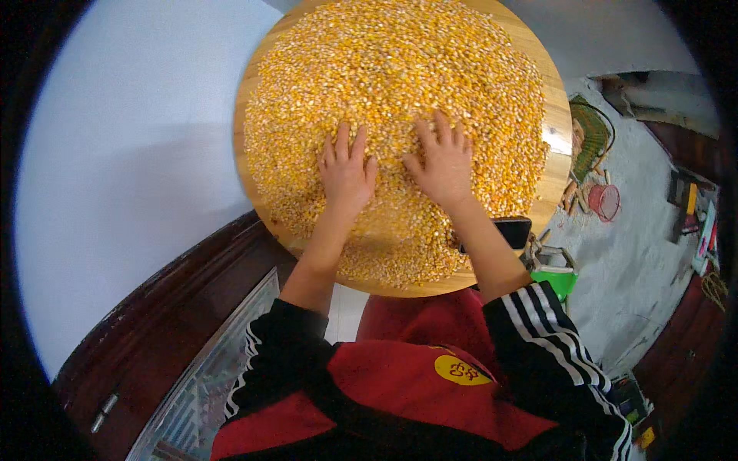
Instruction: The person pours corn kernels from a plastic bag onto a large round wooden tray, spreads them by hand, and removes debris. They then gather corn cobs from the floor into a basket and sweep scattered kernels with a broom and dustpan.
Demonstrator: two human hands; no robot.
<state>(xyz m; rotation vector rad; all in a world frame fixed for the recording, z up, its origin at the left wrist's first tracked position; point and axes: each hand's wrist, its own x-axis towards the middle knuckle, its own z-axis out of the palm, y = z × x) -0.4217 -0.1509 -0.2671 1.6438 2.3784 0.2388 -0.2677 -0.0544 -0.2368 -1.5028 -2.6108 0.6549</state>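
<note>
Loose yellow corn kernels (392, 63) cover most of a round wooden tabletop (556, 109) in front of me. My left hand (347, 170) rests palm down on the kernels left of the middle, fingers spread and pointing away from me. To its right, my right hand (444, 164) also lies spread on the kernels, thumb towards the left. Neither hand grips anything. Between my forearms the kernel layer looks thinner and blurred. A black smartphone (513, 231) lies at the table's near right edge, partly hidden under my right forearm.
A white wall (132, 115) and dark wooden furniture (230, 259) stand at the left. On the floor at the right are a green woven basket or mat (591, 138), corn cobs (571, 193), a red mesh basket (604, 203) and a green and white container (554, 282).
</note>
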